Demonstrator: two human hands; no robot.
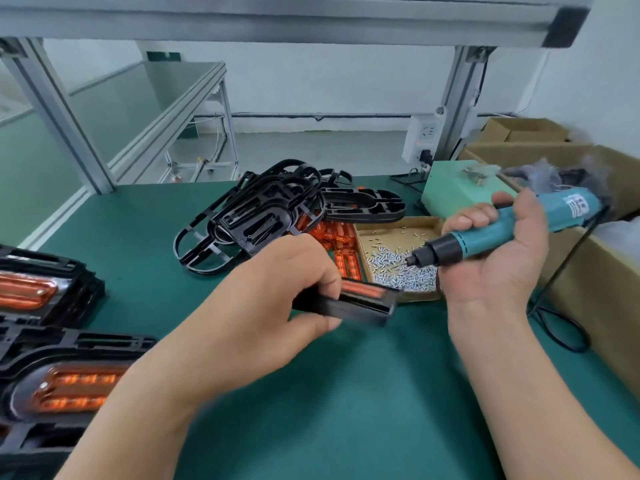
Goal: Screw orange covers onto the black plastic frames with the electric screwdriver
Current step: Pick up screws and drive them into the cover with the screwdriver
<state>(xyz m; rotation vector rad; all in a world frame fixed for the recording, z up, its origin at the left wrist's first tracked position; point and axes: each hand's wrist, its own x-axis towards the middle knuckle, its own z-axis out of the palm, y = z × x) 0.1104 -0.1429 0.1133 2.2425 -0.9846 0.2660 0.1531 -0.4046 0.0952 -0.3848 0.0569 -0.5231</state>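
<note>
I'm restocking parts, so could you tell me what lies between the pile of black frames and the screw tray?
The head view shows a heap of loose orange covers between the black frames and the screw tray.

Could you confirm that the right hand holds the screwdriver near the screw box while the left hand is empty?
Not quite: the head view shows the left hand gripping a frame; the right hand does hold the screwdriver near the screw box.

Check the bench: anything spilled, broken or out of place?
Nothing looks spilled or broken: the screws sit inside their cardboard tray. Only the black frames are untidy, heaped in a tangle at the back, partly over the loose orange covers.
</note>
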